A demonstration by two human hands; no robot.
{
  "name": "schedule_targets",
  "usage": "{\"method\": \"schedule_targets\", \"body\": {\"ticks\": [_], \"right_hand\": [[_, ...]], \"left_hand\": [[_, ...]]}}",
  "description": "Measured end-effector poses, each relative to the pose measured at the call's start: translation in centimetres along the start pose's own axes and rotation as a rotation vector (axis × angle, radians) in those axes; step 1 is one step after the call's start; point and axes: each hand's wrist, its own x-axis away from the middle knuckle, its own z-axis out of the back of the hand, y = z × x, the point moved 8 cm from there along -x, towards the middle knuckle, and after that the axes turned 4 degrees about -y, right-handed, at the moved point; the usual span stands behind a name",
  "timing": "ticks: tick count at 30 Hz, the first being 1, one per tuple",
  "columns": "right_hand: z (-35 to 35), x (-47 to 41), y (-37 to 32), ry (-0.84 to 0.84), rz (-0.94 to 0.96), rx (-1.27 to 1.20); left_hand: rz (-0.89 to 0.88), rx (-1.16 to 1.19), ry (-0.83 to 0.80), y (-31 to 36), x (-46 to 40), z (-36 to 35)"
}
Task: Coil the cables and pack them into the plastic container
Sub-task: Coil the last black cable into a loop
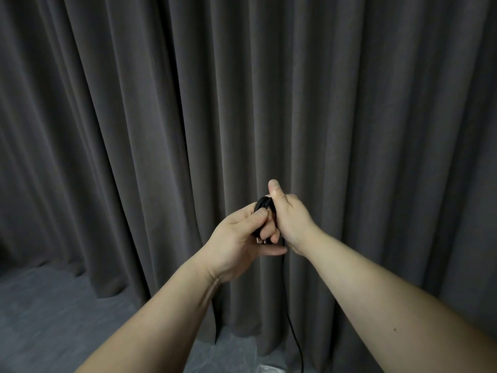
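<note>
Head view: both hands meet in mid-air before a dark grey curtain (161,130). The left hand (236,240) pinches the small coil of black cable (265,207); the right hand (291,220) curls around the coil, thumb up. The loose cable tail (291,327) hangs below them.

Two bare forearms, no sleeves, small mole

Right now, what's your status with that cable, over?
Left hand and right hand both grip the black cable coil. Loose tail hangs down. Container not in view. Nothing blocking.
</note>
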Motion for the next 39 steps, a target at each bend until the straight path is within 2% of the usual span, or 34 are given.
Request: {"method": "schedule_targets", "body": {"ticks": [5,9,11,14,16,19,23,29,33,36,39], "right_hand": [[-0.1,-0.3,0.9,0.037,-0.035,-0.009],[0.2,0.2,2.4,0.086,-0.030,-0.120],[0.0,0.8,3.4,0.056,-0.053,-0.070],[-0.5,1.6,4.2,0.026,-0.039,0.113],[-1.2,2.2,3.2,-0.008,0.042,0.358],[-3.2,2.7,1.5,-0.197,0.141,0.848],[-4.5,3.0,-2.2,-0.259,0.306,1.100],[-5.2,3.7,-6.4,-0.248,0.469,1.010],[-4.6,4.0,-7.7,-0.127,0.556,0.905],[-2.1,3.6,-8.2,0.044,0.467,0.739],[-0.7,2.7,-7.8,0.027,0.329,0.687]], "left_hand": [[-0.044,0.083,0.064,-0.3,-0.2,0.7],[-0.124,0.193,0.240,0.8,-0.3,3.3],[-0.150,0.197,0.318,1.7,-0.3,4.6],[-0.188,0.187,0.366,2.9,-0.2,5.5],[-0.202,0.141,0.402,3.2,-0.3,6.0],[-0.208,-0.096,0.472,3.6,-0.1,6.8],[-0.180,-0.413,0.519,4.1,0.6,7.3],[-0.117,-0.388,0.502,3.6,1.0,6.5],[-0.073,-0.347,0.394,2.7,1.0,5.4],[-0.058,-0.358,0.325,2.2,1.1,5.0],[-0.045,-0.400,0.264,1.6,1.1,4.6]]}}
